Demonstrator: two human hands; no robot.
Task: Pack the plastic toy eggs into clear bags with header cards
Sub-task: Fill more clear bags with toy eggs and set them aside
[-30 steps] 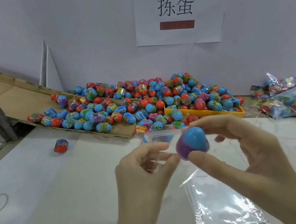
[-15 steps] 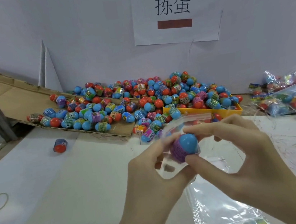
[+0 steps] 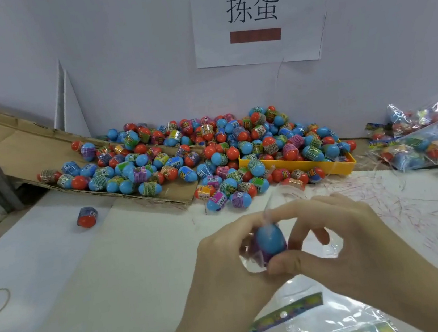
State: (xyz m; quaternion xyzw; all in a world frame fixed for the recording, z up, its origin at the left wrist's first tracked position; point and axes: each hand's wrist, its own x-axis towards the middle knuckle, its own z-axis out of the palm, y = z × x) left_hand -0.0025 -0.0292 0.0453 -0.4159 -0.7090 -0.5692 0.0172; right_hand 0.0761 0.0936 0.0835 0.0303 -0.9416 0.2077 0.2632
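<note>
Head view, hands: the left hand (image 3: 224,259) and right hand (image 3: 342,244) meet at lower centre of the frame, fingers curled and clamped on one blue-and-purple toy egg (image 3: 269,240) wrapped in a clear bag (image 3: 248,259).
Head view, change: a second ago the egg sat bare at the right fingertips beside the bag's mouth; now clear film covers it and both hands have closed in around it.
Head view, meaning: by my reading the egg is going into the bag, so this one insertion looks nearly done; sealing or adding more eggs is not yet shown.
Head view, supplies: a header card (image 3: 284,314) and spare clear bags (image 3: 342,325) lie at lower right of the frame, below the hands.
Head view, stock: the egg pile (image 3: 210,153) fills the centre, spilling over a yellow tray (image 3: 304,165); packed bags (image 3: 431,135) sit at right edge.
</note>
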